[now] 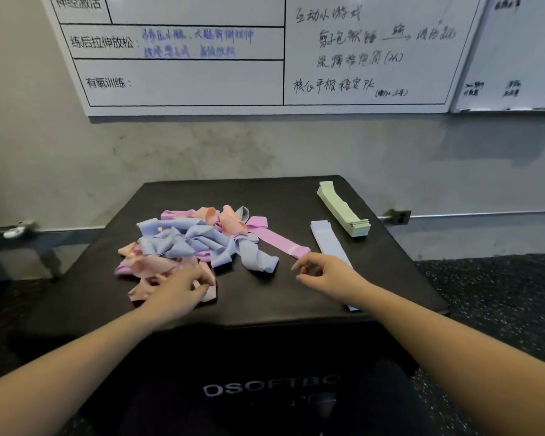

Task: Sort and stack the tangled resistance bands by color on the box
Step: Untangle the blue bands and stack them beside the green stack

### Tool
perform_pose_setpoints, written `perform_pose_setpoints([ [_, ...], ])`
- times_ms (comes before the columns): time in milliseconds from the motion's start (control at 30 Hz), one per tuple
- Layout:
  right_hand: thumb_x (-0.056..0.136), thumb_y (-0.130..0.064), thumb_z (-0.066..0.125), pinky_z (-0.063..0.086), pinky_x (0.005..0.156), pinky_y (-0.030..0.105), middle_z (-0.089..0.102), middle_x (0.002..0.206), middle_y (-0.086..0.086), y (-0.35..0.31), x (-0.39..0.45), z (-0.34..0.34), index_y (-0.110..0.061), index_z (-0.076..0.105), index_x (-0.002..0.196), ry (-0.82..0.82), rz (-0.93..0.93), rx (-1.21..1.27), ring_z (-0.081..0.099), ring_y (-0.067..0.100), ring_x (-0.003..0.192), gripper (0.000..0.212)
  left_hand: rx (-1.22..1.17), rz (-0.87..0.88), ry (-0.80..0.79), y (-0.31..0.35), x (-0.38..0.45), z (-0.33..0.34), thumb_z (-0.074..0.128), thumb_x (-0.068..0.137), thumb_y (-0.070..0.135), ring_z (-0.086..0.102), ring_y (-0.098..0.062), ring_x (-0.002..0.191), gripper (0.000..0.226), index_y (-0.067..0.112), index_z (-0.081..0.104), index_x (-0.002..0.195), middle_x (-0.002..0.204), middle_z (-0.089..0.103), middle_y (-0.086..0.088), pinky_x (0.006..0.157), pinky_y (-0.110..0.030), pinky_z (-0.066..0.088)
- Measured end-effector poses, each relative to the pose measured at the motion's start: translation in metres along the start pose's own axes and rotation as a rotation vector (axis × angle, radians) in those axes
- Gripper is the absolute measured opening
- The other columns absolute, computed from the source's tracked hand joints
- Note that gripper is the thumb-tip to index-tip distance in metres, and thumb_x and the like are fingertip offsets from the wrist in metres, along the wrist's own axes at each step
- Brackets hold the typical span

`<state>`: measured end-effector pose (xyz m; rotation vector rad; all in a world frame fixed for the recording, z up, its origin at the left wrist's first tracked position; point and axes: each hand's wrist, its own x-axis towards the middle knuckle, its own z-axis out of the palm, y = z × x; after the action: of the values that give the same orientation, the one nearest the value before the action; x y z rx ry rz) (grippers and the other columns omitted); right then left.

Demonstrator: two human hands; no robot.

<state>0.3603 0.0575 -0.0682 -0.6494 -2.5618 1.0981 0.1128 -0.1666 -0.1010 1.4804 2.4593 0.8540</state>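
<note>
Left hand (178, 286) resting fingers-down on the peach fabric bands (158, 272) at the near-left fringe of the tangled heap of blue, peach and purple bands (189, 243), fingers curled into the cloth; whether actually pinching a strip, impossible to tell, fingertips buried. Heap sitting on the black padded box top (296, 196), left of centre. Soft, light, limp stuff by the look of it (likely to drag neighbours along when pulled), so best taken by a free end or an outer loop, other hand pinning the rest. Twisted pale blue band (258, 259) trailing loose toward the near edge: an easy first pick. Flat purple band (277, 239) stretching from the heap toward the right, its near end just beside the right hand (323, 272). That hand hovering low, thumb and forefinger drawn close together but apparently holding nothing. Farther right, a flat pale blue band (329, 240), its near end hidden under the right forearm. Near the right edge, a neat stack of pale green bands (343, 209), already sorted. Count of bands inside the knot, and how they interlock, not readable; bottom layers hidden
</note>
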Motion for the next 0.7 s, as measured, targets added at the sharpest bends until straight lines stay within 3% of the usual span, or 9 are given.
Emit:
perform_pose_setpoints([
  [100, 0.092, -0.023, 0.068, 0.043, 0.072, 0.010, 0.067, 0.091, -0.012, -0.003, 0.012, 0.018, -0.039, 0.068, 0.094, -0.031, -0.001, -0.036, 0.057, -0.003, 0.071, 0.015, 0.040, -0.035, 0.029, -0.011, 0.002, 0.001, 0.062, 0.092, 0.012, 0.056, 0.002, 0.084, 0.022, 0.034, 0.064, 0.088, 0.092, 0.060, 0.021, 0.078, -0.027, 0.041],
  [267, 0.090, -0.016, 0.067, 0.046, 0.076, 0.016, 0.065, 0.089, -0.013, -0.007, 0.030, 0.048, -0.033, 0.070, 0.093, -0.041, -0.054, -0.029, 0.056, 0.000, 0.070, 0.017, 0.216, 0.088, 0.147, -0.034, 0.022, 0.008, 0.061, 0.086, 0.020, 0.060, -0.016, 0.097, 0.013, 0.029, 0.070, 0.088, 0.093, 0.067, 0.013, 0.089, -0.037, 0.046],
  [400, 0.088, -0.018, 0.065, 0.053, 0.083, 0.028, 0.065, 0.091, -0.011, -0.010, 0.051, 0.067, -0.034, 0.071, 0.095, -0.054, -0.106, -0.072, 0.060, 0.004, 0.079, 0.018, 0.407, 0.208, 0.248, -0.044, 0.042, 0.011, 0.046, 0.079, 0.035, 0.063, -0.025, 0.098, 0.028, 0.026, 0.072, 0.083, 0.095, 0.067, 0.006, 0.088, -0.037, 0.037],
  [533, 0.088, -0.017, 0.065, 0.051, 0.087, 0.030, 0.060, 0.096, -0.014, -0.015, 0.075, 0.080, -0.028, 0.072, 0.103, -0.055, -0.170, -0.167, 0.059, 0.008, 0.088, 0.020, 0.487, 0.191, 0.375, -0.039, 0.057, 0.006, 0.069, 0.077, 0.019, 0.062, -0.030, 0.113, 0.013, 0.023, 0.073, 0.089, 0.116, 0.067, -0.002, 0.094, -0.043, 0.036],
  [633, 0.086, -0.022, 0.065, 0.049, 0.094, 0.039, 0.062, 0.112, -0.008, -0.019, 0.100, 0.093, -0.028, 0.070, 0.111, 0.004, -0.246, -0.311, 0.056, 0.017, 0.106, 0.026, 0.517, 0.140, 0.286, -0.045, 0.068, 0.003, 0.074, 0.079, 0.022, 0.047, -0.031, 0.136, 0.026, 0.024, 0.070, 0.105, 0.140, 0.057, -0.004, 0.112, -0.057, 0.029],
  [700, 0.087, -0.027, 0.064, 0.046, 0.096, 0.044, 0.060, 0.126, -0.003, -0.024, 0.115, 0.101, -0.029, 0.066, 0.121, 0.022, -0.278, -0.453, 0.051, 0.023, 0.115, 0.034, 0.521, 0.085, 0.208, -0.057, 0.074, 0.004, 0.069, 0.082, 0.027, 0.041, -0.029, 0.141, 0.032, 0.026, 0.067, 0.114, 0.147, 0.050, -0.001, 0.117, -0.057, 0.023],
])
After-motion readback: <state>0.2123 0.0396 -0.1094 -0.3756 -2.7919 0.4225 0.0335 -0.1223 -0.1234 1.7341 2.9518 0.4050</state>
